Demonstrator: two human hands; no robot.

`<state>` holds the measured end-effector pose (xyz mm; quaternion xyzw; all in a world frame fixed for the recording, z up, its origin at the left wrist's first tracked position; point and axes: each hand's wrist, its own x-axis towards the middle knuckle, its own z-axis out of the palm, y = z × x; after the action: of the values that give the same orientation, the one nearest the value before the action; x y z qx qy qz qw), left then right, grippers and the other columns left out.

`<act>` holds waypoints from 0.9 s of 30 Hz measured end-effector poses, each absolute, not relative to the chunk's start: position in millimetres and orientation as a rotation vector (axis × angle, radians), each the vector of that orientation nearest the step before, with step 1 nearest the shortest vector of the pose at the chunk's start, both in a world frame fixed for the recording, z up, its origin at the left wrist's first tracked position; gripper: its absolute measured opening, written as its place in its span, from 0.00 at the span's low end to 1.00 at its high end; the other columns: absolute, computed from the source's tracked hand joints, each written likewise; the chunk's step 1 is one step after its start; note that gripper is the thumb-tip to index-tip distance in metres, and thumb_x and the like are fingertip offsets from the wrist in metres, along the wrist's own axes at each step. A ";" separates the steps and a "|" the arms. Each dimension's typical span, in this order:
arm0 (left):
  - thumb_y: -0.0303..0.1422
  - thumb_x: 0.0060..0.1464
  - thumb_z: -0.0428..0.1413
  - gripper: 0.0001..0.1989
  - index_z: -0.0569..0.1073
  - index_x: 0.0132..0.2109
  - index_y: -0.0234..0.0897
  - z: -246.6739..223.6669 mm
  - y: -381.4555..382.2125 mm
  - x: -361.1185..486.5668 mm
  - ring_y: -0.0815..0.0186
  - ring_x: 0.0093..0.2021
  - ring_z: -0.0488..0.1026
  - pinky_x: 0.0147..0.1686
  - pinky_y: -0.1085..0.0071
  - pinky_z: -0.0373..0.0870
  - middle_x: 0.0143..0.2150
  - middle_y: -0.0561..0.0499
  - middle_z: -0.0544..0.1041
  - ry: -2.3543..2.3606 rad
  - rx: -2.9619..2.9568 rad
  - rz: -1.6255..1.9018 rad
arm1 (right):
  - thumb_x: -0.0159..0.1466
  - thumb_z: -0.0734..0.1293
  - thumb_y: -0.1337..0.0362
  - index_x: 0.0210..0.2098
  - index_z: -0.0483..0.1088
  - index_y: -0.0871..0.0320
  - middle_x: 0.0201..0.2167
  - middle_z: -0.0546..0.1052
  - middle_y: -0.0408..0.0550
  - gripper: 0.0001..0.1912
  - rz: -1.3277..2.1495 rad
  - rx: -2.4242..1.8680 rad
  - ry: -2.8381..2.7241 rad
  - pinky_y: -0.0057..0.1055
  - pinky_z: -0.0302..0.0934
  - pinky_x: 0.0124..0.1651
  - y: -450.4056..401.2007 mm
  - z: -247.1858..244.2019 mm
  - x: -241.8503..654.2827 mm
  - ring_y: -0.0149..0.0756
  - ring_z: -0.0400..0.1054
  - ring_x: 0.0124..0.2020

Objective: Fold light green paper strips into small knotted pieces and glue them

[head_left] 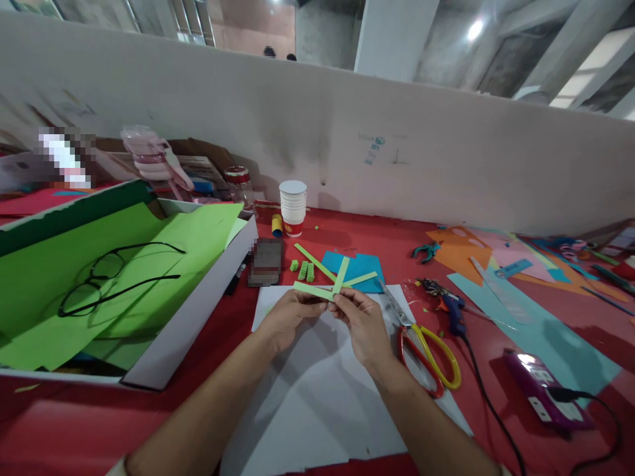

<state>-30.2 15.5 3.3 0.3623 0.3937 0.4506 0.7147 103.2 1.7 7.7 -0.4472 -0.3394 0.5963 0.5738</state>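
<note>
My left hand point(290, 318) and my right hand point(362, 320) are close together over white paper point(317, 396). Between their fingertips they pinch light green paper strips point(312, 291) that meet at an angle, one pointing left and one pointing away. Just beyond, another green strip point(313, 261) slants towards the hands, and one point(364, 279) crosses a blue paper piece point(372, 264). Small folded green paper pieces point(306, 270) stand left of the strips. Scissors with red and yellow handles point(421, 344) lie to the right of my right hand.
A box point(198, 317) with green sheets and eyeglasses point(99, 277) stands left. Stacked paper cups point(293, 205) and a dark phone-like object point(266, 262) are behind my left hand. A glue gun point(454, 311), pliers point(426, 252), coloured paper point(536, 330) and a purple power strip point(543, 390) lie right.
</note>
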 end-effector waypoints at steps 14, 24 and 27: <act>0.27 0.35 0.64 0.08 0.78 0.29 0.32 -0.1 16.9 -27.0 0.69 0.28 0.70 0.31 0.73 0.66 0.27 0.47 0.76 0.911 0.664 0.993 | 0.48 0.72 0.64 0.28 0.74 0.61 0.21 0.74 0.42 0.09 1.462 -1.017 -0.749 0.26 0.62 0.30 0.9 6.8 101.6 0.26 0.66 0.23; 0.38 0.55 0.49 0.27 0.61 0.61 0.39 -2.2 49.5 -81.5 0.49 0.56 0.61 0.52 0.52 0.56 0.51 0.41 0.74 2.012 1.982 1.122 | 0.47 0.73 0.63 0.27 0.73 0.60 0.21 0.73 0.40 0.09 1.412 -1.100 -0.762 0.27 0.62 0.31 0.2 8.9 103.5 0.27 0.67 0.23; 0.40 0.56 0.47 0.32 0.51 0.65 0.39 -4.1 58.3 -92.2 0.45 0.59 0.56 0.52 0.48 0.53 0.52 0.41 0.74 2.167 2.104 0.829 | 0.48 0.72 0.62 0.28 0.73 0.60 0.21 0.72 0.41 0.09 1.399 -1.107 -0.779 0.27 0.62 0.31 0.4 8.2 103.9 0.28 0.67 0.23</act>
<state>-92.2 58.3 -4.1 0.6717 0.6920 0.2646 0.0047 103.9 0.4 8.2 -0.4703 -0.3308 0.5943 0.5623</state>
